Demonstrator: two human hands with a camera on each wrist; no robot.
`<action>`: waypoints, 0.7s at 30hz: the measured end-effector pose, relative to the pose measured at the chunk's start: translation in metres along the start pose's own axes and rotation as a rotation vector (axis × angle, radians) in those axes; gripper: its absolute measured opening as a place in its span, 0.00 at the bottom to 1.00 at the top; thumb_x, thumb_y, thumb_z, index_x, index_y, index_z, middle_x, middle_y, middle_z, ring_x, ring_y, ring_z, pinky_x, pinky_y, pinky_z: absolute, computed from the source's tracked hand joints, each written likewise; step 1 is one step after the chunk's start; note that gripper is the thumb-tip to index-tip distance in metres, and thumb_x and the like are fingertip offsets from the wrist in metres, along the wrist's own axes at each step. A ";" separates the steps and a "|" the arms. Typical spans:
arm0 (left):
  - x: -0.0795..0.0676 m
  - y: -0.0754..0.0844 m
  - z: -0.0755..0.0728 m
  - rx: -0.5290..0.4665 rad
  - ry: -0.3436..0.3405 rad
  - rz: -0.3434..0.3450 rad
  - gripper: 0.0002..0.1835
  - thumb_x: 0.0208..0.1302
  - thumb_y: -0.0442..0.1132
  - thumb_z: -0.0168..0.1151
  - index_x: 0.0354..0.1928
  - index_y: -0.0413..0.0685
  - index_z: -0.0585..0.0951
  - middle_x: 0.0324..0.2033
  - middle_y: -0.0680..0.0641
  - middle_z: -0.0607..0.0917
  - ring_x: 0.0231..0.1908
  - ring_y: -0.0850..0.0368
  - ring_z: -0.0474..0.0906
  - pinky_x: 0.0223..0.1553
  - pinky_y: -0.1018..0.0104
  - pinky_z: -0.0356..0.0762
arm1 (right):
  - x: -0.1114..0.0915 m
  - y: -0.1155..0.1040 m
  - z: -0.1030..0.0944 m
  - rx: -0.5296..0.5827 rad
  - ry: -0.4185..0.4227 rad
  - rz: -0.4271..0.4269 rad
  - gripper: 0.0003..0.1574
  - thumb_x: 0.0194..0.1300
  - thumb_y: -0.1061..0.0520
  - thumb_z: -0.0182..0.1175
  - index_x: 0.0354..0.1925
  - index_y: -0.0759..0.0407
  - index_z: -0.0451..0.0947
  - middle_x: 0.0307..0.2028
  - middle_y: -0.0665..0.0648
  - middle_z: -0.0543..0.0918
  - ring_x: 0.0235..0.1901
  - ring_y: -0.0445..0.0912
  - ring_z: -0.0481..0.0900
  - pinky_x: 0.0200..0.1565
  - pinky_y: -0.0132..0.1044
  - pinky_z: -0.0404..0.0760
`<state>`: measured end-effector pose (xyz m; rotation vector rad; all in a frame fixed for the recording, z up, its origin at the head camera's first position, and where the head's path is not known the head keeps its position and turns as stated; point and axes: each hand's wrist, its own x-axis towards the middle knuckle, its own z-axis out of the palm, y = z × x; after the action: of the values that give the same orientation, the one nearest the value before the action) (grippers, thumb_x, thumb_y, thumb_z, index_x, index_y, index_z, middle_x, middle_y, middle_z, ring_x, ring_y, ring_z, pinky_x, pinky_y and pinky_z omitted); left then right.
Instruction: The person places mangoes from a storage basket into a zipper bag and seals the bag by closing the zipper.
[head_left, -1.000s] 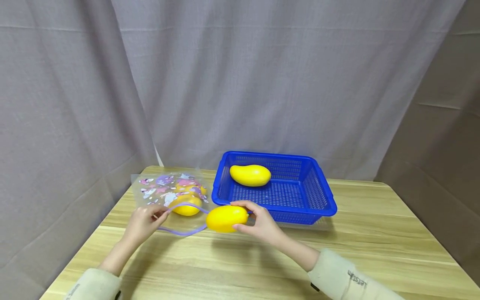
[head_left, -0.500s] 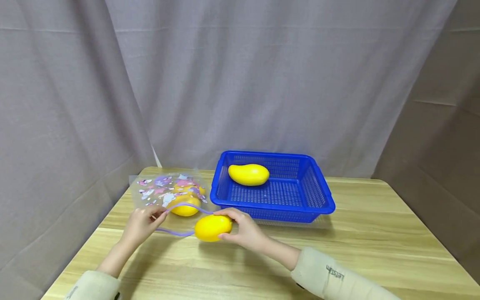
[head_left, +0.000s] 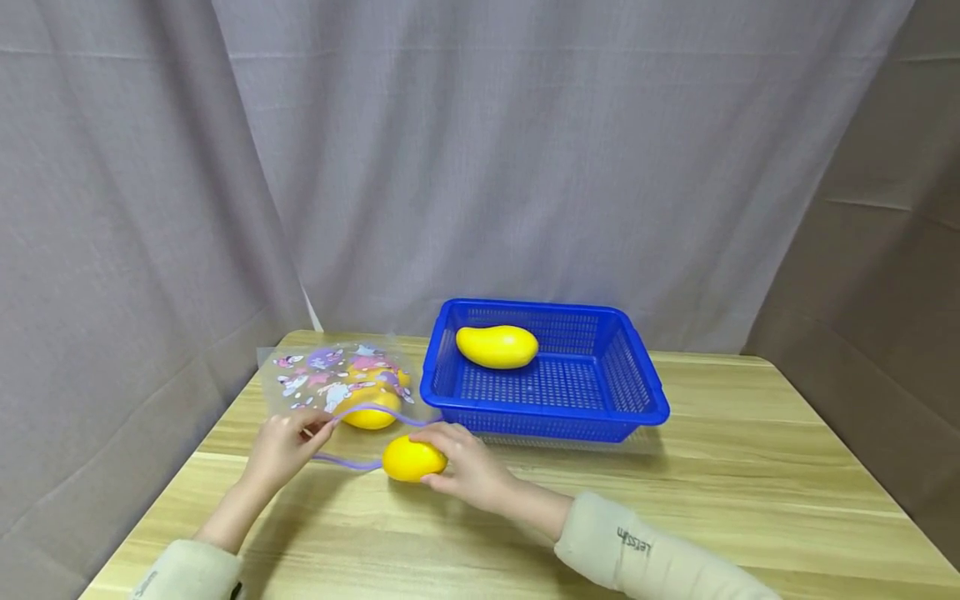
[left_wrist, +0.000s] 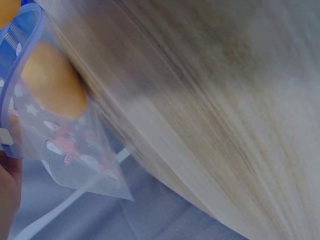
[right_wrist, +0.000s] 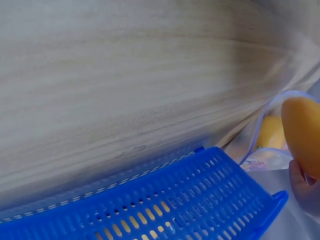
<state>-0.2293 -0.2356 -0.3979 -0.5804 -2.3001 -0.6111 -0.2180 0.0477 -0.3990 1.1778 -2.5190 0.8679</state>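
My left hand (head_left: 288, 446) pinches the purple-edged mouth of a clear printed zip bag (head_left: 307, 379), which lies toward the left of the table. Inside the bag are yellow mangoes (head_left: 371, 408), one of them plain through the plastic in the left wrist view (left_wrist: 55, 82). My right hand (head_left: 472, 467) grips another yellow mango (head_left: 412, 458) from its right end, thumb below and fingers over the top. That mango is right at the bag's open mouth, overlapping the purple edge. In the right wrist view the held mango (right_wrist: 302, 135) hangs before the opening.
A blue plastic basket (head_left: 547, 410) stands behind and right of my right hand. One mango (head_left: 497, 347) lies in its back left part. Grey curtains (head_left: 525, 167) hang behind the wooden table (head_left: 735, 467) and along its sides.
My right hand has carried its mango left and slightly toward me, from in front of the basket to the bag's mouth. The left hand has kept its hold on the bag's edge.
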 end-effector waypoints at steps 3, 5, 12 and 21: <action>0.000 0.000 0.000 -0.001 0.005 0.004 0.05 0.46 0.28 0.70 0.26 0.42 0.84 0.19 0.52 0.84 0.18 0.65 0.76 0.20 0.75 0.77 | 0.002 -0.001 0.002 -0.116 0.000 -0.048 0.31 0.54 0.54 0.68 0.57 0.55 0.73 0.55 0.56 0.78 0.53 0.48 0.75 0.57 0.43 0.77; -0.001 0.000 0.001 0.000 0.007 0.004 0.05 0.45 0.27 0.70 0.26 0.42 0.84 0.18 0.52 0.84 0.18 0.65 0.76 0.20 0.75 0.77 | 0.004 -0.001 0.004 -0.191 0.005 -0.087 0.31 0.55 0.54 0.67 0.57 0.55 0.73 0.55 0.56 0.78 0.52 0.48 0.75 0.55 0.41 0.78; -0.001 0.000 0.001 -0.003 0.002 -0.007 0.05 0.46 0.27 0.70 0.26 0.42 0.84 0.19 0.52 0.84 0.18 0.65 0.77 0.20 0.75 0.77 | 0.009 -0.001 0.008 -0.378 0.027 -0.189 0.31 0.53 0.53 0.68 0.56 0.55 0.73 0.53 0.57 0.78 0.50 0.47 0.76 0.52 0.36 0.80; -0.001 0.001 0.001 0.010 -0.010 -0.017 0.04 0.47 0.29 0.70 0.27 0.42 0.84 0.20 0.52 0.85 0.18 0.63 0.77 0.20 0.74 0.77 | 0.014 -0.001 0.016 -0.583 -0.005 -0.298 0.34 0.51 0.51 0.70 0.57 0.51 0.71 0.53 0.55 0.78 0.50 0.47 0.76 0.50 0.34 0.81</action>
<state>-0.2283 -0.2349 -0.3991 -0.5607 -2.3187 -0.6058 -0.2255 0.0284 -0.4052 1.2810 -2.2698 0.0458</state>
